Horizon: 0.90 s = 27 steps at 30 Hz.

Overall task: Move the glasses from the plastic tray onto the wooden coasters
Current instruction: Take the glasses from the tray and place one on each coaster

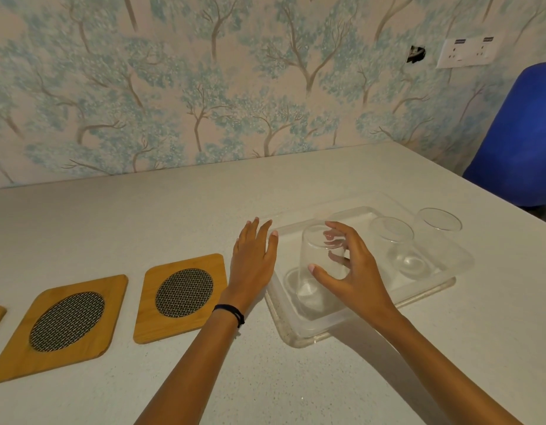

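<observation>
Clear plastic tray on white countertop: holds three clear glasses, left glass, middle glass, right glass, all upright. Three wooden coasters with mesh centres to the left, nearest coaster bare. Right hand: fingers spread wide around left glass, not closed on it. Left hand: flat, open, beside tray's left edge, holding nothing.

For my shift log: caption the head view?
Right hand closing around nearest clear glass in transparent plastic tray; left hand open beside it.
</observation>
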Each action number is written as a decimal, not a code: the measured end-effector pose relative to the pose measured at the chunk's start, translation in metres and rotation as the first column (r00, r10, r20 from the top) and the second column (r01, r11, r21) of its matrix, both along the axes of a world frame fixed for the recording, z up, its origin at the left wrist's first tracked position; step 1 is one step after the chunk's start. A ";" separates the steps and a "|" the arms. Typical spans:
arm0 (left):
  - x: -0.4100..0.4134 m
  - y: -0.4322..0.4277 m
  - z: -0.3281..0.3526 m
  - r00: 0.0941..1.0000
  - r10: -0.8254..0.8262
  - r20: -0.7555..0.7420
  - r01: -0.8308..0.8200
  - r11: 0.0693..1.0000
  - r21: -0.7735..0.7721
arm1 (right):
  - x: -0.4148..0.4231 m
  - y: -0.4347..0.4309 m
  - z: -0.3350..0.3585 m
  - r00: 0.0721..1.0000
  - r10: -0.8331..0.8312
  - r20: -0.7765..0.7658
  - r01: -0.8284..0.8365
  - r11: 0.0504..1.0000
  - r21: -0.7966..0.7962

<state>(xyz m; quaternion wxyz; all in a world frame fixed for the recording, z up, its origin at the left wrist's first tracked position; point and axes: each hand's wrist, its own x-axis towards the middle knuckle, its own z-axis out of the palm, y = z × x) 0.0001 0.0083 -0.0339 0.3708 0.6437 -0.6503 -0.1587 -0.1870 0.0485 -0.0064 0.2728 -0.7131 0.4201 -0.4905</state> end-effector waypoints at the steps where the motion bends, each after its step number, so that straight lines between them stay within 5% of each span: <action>1: 0.000 0.000 0.000 1.000 0.000 0.001 0.000 1.000 0.000 | 0.000 0.000 -0.001 1.000 0.007 -0.009 -0.007 1.000 -0.003; 27: 0.004 0.007 -0.001 0.995 0.071 0.076 -0.064 0.993 -0.098 | 0.000 -0.003 -0.009 0.973 -0.027 -0.229 0.006 0.996 -0.091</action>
